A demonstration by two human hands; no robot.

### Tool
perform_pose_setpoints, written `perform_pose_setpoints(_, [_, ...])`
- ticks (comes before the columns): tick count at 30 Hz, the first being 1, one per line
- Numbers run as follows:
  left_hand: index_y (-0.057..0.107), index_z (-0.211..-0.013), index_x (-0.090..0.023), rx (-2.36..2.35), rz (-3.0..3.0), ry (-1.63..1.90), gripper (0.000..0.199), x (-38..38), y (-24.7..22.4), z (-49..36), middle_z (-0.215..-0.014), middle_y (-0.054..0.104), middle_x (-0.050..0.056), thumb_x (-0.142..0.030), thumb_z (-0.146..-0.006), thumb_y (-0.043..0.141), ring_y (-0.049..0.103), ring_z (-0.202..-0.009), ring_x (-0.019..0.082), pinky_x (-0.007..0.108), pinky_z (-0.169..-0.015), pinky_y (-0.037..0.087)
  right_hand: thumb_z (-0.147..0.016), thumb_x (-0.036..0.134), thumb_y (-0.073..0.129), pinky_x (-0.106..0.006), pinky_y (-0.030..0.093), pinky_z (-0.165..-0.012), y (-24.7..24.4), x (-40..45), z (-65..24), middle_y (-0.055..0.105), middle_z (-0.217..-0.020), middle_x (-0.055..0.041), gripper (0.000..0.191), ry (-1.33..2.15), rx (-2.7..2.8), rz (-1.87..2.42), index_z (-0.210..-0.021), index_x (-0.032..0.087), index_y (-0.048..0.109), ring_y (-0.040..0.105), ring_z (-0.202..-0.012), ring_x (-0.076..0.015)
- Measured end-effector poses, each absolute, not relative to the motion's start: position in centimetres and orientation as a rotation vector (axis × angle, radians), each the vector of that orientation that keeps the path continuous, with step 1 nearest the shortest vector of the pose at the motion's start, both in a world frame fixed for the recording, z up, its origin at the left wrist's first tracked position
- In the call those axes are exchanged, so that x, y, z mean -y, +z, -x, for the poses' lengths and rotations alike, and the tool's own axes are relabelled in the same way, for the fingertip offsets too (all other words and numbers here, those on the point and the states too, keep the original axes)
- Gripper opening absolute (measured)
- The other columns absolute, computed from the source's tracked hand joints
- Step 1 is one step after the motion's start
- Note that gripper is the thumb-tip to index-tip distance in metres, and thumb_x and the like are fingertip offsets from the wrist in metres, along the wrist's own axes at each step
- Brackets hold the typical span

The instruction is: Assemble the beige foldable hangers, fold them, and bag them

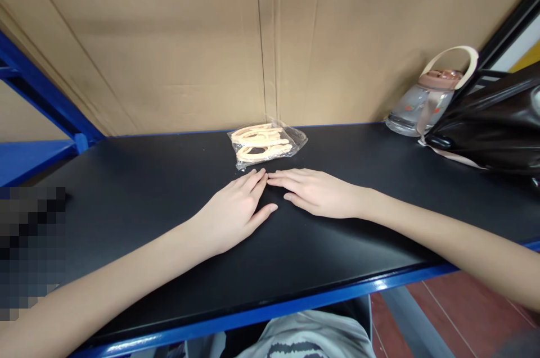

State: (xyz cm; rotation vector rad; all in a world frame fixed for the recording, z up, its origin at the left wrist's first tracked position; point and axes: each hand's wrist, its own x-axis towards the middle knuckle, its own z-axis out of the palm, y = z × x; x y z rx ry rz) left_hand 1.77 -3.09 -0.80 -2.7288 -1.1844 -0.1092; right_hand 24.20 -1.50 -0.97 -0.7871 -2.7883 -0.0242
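Note:
My left hand (238,206) lies flat, palm down, on the black tabletop (337,257), its thumb stretched to the right. Opposite it, my right hand (314,192) rests palm down with fingers extended to the left. The fingertips of both hands meet or nearly meet at the middle of the table. Just beyond them sits a clear plastic bag (298,137) with pale, cream-coloured pieces (264,143) inside, some ring-shaped. Their exact kind cannot be made out. Neither hand holds anything.
Brown cardboard (189,49) stands along the table's back edge. At the back right are a clear water bottle (422,105) with a looped handle and a shiny black bag (502,122). A blue metal frame (42,88) rises on the left. A pixelated patch covers the left edge.

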Motion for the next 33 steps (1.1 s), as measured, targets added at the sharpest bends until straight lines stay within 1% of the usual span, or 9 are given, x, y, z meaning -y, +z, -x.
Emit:
perform_pose_setpoints(3, [0.043,-0.140,0.001,1.168,2.729,-0.063,0.065,3.1,-0.7,-1.7,-0.147,0.040,0.022,-0.048,-0.099,0.031,0.041,-0.135,0.033,0.045,-0.109,0.038,-0.099,0.024,0.038,-0.044,0.040,-0.110,-0.9,1.5,-24.1,0.046,-0.146,-0.0153,0.042,-0.053,2.805,0.789,-0.137,0.009,0.048,0.045,-0.133,-0.0246])
perform_pose_setpoints(19, [0.042,-0.141,0.000,1.129,2.717,-0.031,0.067,3.0,-0.6,-1.4,-0.147,0.041,0.021,-0.051,-0.099,0.027,0.043,-0.134,0.032,0.045,-0.109,0.038,-0.099,0.026,0.037,-0.043,0.041,-0.109,-0.9,1.5,-24.2,0.048,-0.144,-0.0141,0.041,-0.077,2.812,0.783,-0.136,0.010,0.049,0.048,-0.131,-0.0243])
perform_pose_setpoints(22, [0.043,-0.141,-0.003,1.080,2.686,-0.139,0.067,2.5,-0.7,-1.3,-0.149,0.040,0.018,-0.053,-0.098,0.027,0.033,-0.140,0.031,0.047,-0.115,0.030,-0.099,0.026,0.038,-0.044,0.043,-0.107,-0.9,1.5,-24.2,0.050,-0.142,-0.0142,0.039,-0.094,2.800,0.777,-0.134,0.012,0.050,0.050,-0.129,-0.0242])
perform_pose_setpoints(24, [0.038,-0.145,-0.007,1.099,2.627,-0.242,0.067,1.7,-0.8,-1.1,-0.154,0.032,0.017,-0.053,-0.098,0.027,0.020,-0.145,0.031,0.049,-0.117,0.023,-0.099,0.025,0.039,-0.044,0.044,-0.105,-0.9,1.5,-24.3,0.052,-0.139,-0.0131,0.037,-0.099,2.787,0.766,-0.131,0.013,0.052,0.053,-0.125,-0.0237])
perform_pose_setpoints(26, [0.028,-0.149,-0.009,1.215,2.564,-0.312,0.068,0.6,-1.0,-0.5,-0.157,0.023,0.017,-0.053,-0.098,0.027,0.014,-0.146,0.032,0.052,-0.117,0.021,-0.098,0.025,0.041,-0.043,0.046,-0.102,-1.0,1.3,-24.3,0.056,-0.135,-0.0115,0.034,-0.098,2.761,0.751,-0.128,0.016,0.054,0.055,-0.120,-0.0227])
perform_pose_setpoints(27, [0.025,-0.150,-0.009,1.299,2.551,-0.321,0.068,0.0,-1.0,-0.2,-0.157,0.022,0.018,-0.054,-0.098,0.027,0.016,-0.146,0.033,0.054,-0.115,0.023,-0.097,0.025,0.042,-0.042,0.047,-0.101,-1.0,1.3,-24.3,0.057,-0.133,-0.0109,0.033,-0.104,2.736,0.749,-0.126,0.016,0.055,0.056,-0.118,-0.0225])
perform_pose_setpoints(29, [0.024,-0.150,-0.010,1.447,2.581,-0.292,0.068,-0.9,-1.0,0.3,-0.155,0.027,0.018,-0.054,-0.097,0.027,0.030,-0.141,0.035,0.053,-0.110,0.032,-0.096,0.025,0.043,-0.042,0.046,-0.101,-1.0,1.0,-24.4,0.058,-0.131,-0.0104,0.031,-0.128,2.665,0.760,-0.123,0.017,0.057,0.055,-0.118,-0.0227])
perform_pose_setpoints(31, [0.032,-0.146,-0.013,1.486,2.617,-0.291,0.062,-1.1,-0.6,0.5,-0.150,0.038,0.016,-0.053,-0.097,0.029,0.047,-0.129,0.033,0.050,-0.104,0.040,-0.096,0.025,0.044,-0.043,0.043,-0.103,-0.8,0.8,-24.4,0.058,-0.129,-0.0102,0.029,-0.164,2.567,0.800,-0.120,0.018,0.058,0.052,-0.120,-0.0238])
perform_pose_setpoints(33, [0.047,-0.135,-0.016,1.402,2.625,-0.332,0.052,-0.4,0.0,0.2,-0.139,0.050,0.014,-0.049,-0.098,0.030,0.055,-0.118,0.031,0.048,-0.097,0.045,-0.095,0.025,0.045,-0.043,0.044,-0.101,-0.6,0.6,-24.6,0.059,-0.125,-0.0101,0.026,-0.194,2.454,0.886,-0.117,0.019,0.058,0.052,-0.118,-0.0247])
